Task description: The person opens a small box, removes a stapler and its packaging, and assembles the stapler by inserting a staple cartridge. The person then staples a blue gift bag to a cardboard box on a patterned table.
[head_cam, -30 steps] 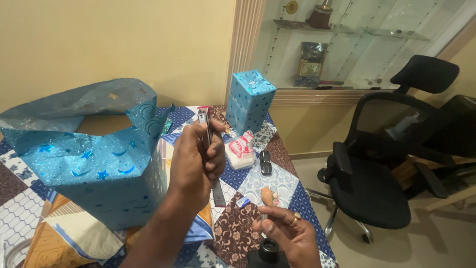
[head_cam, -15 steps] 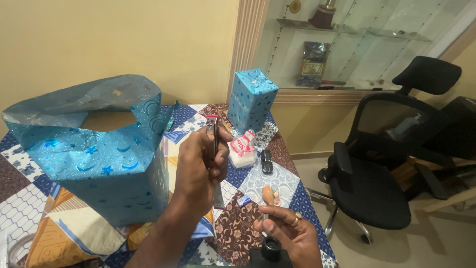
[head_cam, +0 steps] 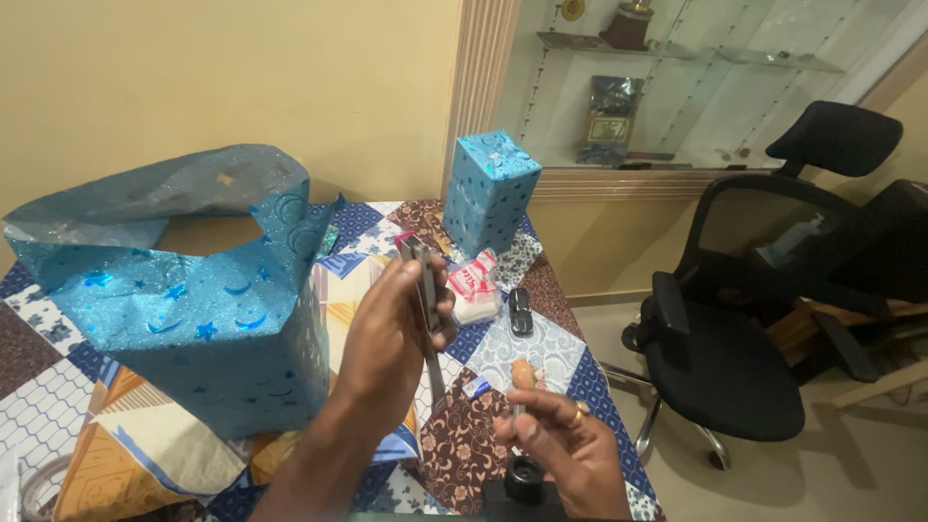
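Observation:
My left hand is raised over the patchwork table and grips a long grey utility knife upright, its pink-red end at the top. To its left stands a large box wrapped in shiny blue paper, the paper loose and open at the top. My right hand is low at the table's near right, fingers curled, a ring on one finger. A small black round object shows just below it; whether the hand grips it is unclear.
A tall, fully wrapped blue box stands at the table's far end. A pink and white packet and a small black object lie near it. A black office chair stands to the right, with glass shelves behind.
My left hand has shifted a little to the right with the knife still upright in it. My right hand has stayed in place.

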